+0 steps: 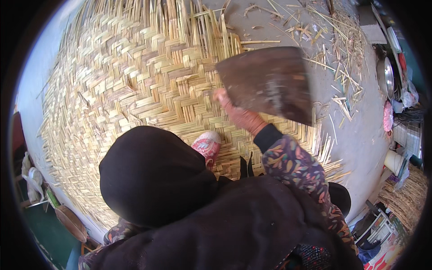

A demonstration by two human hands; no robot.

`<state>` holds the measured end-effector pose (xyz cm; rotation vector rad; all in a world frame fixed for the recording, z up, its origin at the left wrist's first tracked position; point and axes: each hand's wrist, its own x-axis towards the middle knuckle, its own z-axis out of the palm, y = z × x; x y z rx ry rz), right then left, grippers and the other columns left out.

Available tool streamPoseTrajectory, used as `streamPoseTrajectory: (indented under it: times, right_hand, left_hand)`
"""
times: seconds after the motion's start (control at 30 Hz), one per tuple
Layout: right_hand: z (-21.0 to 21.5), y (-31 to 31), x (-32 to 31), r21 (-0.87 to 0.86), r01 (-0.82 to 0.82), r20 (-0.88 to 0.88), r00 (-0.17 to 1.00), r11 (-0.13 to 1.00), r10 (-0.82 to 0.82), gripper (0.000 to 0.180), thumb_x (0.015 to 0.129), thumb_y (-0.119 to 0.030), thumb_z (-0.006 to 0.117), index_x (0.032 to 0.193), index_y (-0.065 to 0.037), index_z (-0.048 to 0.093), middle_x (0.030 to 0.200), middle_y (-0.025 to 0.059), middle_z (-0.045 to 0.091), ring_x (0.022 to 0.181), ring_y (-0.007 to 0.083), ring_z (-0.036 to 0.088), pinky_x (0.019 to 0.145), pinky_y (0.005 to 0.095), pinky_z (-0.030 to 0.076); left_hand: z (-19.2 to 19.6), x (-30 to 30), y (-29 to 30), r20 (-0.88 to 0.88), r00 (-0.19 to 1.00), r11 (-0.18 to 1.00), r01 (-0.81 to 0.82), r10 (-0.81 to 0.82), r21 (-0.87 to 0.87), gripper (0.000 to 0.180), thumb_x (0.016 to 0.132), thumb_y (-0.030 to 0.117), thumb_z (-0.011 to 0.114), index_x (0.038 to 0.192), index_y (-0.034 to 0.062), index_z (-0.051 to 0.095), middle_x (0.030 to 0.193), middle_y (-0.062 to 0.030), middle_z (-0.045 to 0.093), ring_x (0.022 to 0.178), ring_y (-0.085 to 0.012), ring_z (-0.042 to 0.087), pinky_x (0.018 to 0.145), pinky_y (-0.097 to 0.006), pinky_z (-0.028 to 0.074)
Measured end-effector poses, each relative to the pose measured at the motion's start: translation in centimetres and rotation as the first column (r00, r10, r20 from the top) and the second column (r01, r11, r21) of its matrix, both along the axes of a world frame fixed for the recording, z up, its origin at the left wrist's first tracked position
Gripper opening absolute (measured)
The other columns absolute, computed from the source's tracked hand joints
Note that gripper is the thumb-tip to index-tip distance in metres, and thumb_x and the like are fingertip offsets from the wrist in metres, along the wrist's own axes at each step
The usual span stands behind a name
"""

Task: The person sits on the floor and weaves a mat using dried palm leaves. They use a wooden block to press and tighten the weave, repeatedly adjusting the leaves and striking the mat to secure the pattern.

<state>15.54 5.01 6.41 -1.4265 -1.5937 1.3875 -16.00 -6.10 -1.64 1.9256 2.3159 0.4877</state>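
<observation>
My right hand, in a floral sleeve with a black cuff, is closed at the near left corner of a broad, flat, dark brown blade. The blade looks worn, is smeared by motion and widens to the right; whether it has a handle is hidden. It is above the right part of a woven mat of split reeds, its right end past the mat's edge. My left hand is out of sight; only a bit of its floral sleeve shows. A foot in a pink patterned slipper rests on the mat.
Loose reed ends stick out along the mat's far and right edges. Straw scraps litter the grey floor at the right. A metal pan, a pale bucket and a straw bundle stand at the right rim. My dark-clad knee hides part of the mat.
</observation>
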Motion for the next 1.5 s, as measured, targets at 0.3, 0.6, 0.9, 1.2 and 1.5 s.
streamPoseTrajectory:
  times: [0.3,0.6,0.9,1.2,1.5]
  right_hand:
    - [-0.3,-2.0,1.6,0.019,0.068,0.243,0.967,0.997,-0.071,0.021,0.098,-0.02,0.05,0.094,-0.004,0.063,0.091,0.0055,0.065,0.088,0.0138,0.059,0.082,0.0306,0.049]
    - [2.8,1.0,2.9,0.16,0.011,-0.067,0.998,0.987,0.0,0.022,0.098,-0.018,0.048,0.094,-0.003,0.063,0.096,0.0078,0.067,0.093,0.0156,0.062,0.087,0.0298,0.048]
    - [-2.5,-3.0,2.2,-0.077,0.03,0.154,0.988,0.997,-0.018,0.029,0.091,-0.028,0.054,0.103,-0.003,0.064,0.095,0.0094,0.067,0.09,0.0237,0.061,0.083,0.0339,0.048]
    - [0.9,3.2,1.0,0.185,0.059,-0.084,0.995,0.981,-0.043,0.024,0.098,-0.02,0.048,0.087,-0.003,0.061,0.088,0.0052,0.067,0.082,0.0162,0.06,0.078,0.0311,0.048]
    - [-4.5,1.2,1.1,0.09,-0.073,0.26,0.964,0.993,0.048,0.024,0.094,-0.023,0.049,0.085,-0.005,0.06,0.076,0.0063,0.061,0.074,0.0217,0.058,0.074,0.0344,0.047]
  left_hand:
    - [-0.4,-0.3,-0.2,0.001,1.0,1.0,-0.016,0.016,0.007,0.058,0.08,0.023,0.068,0.132,0.0079,0.049,0.14,-0.0154,0.043,0.129,-0.032,0.042,0.105,-0.047,0.033]
    - [-0.8,-0.9,-0.3,-0.002,0.999,0.999,-0.032,0.032,0.011,0.059,0.08,0.024,0.067,0.133,0.0081,0.048,0.141,-0.0153,0.042,0.13,-0.0318,0.041,0.106,-0.047,0.032]
    - [-0.6,-1.3,-0.4,-0.002,0.999,0.999,-0.046,0.046,0.011,0.059,0.081,0.025,0.067,0.134,0.0083,0.047,0.142,-0.0151,0.041,0.131,-0.0316,0.04,0.106,-0.048,0.032]
    - [-0.7,-1.8,-0.4,-0.006,0.998,0.998,-0.06,0.06,0.016,0.06,0.081,0.027,0.067,0.135,0.0085,0.046,0.143,-0.015,0.041,0.132,-0.0315,0.04,0.107,-0.048,0.031]
    - [-0.7,-2.2,-0.4,-0.006,0.998,0.997,-0.069,0.07,0.028,0.061,0.082,0.028,0.066,0.136,0.0087,0.046,0.143,-0.0148,0.04,0.133,-0.0313,0.039,0.107,-0.048,0.03]
